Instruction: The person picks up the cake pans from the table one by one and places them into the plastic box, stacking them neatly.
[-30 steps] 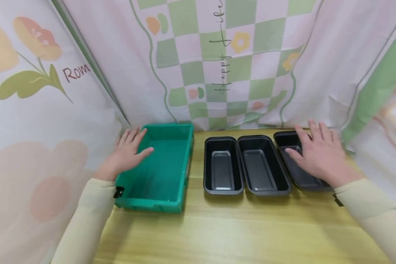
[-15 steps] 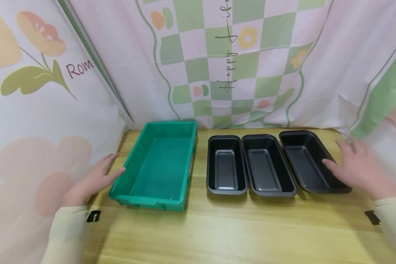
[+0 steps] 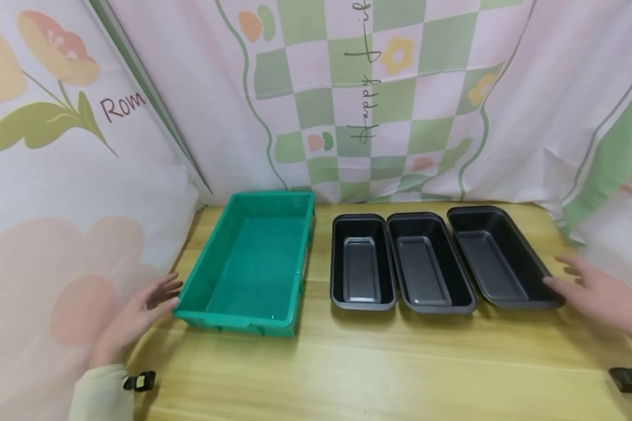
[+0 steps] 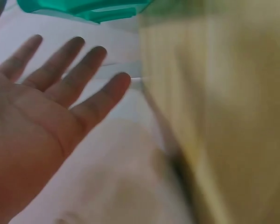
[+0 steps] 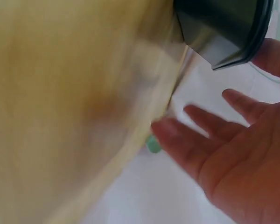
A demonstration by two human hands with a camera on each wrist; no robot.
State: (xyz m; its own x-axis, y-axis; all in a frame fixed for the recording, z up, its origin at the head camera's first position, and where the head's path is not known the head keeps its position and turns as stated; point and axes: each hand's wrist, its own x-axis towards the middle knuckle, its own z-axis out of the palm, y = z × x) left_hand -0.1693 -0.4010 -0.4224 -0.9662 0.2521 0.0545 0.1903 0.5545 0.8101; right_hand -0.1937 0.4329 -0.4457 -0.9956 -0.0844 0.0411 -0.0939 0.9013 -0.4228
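My left hand [image 3: 139, 316] is beside the near left corner of a green plastic tray [image 3: 289, 292], thumb close to its rim. In the left wrist view that hand [image 4: 42, 107] has its fingers extended and spread, with nothing in them. On the other side, my right hand [image 3: 600, 292] is at the near right corner of a black loaf pan [image 3: 497, 263], its thumb right at the rim. The right wrist view shows the hand's [image 5: 242, 144] palm bare and the fingers relaxed, below the pan's corner [image 5: 224, 32].
Two more black loaf pans, a middle one [image 3: 423, 263] and a left one [image 3: 362, 266], stand side by side between the tray and the right pan. All rest on a wooden table [image 3: 379, 368]. Printed curtains [image 3: 316, 117] enclose the back and both sides.
Both hands have drawn outward and back toward the person, the left from over the green tray, the right from over the right loaf pan. The tray and pans stay in place.
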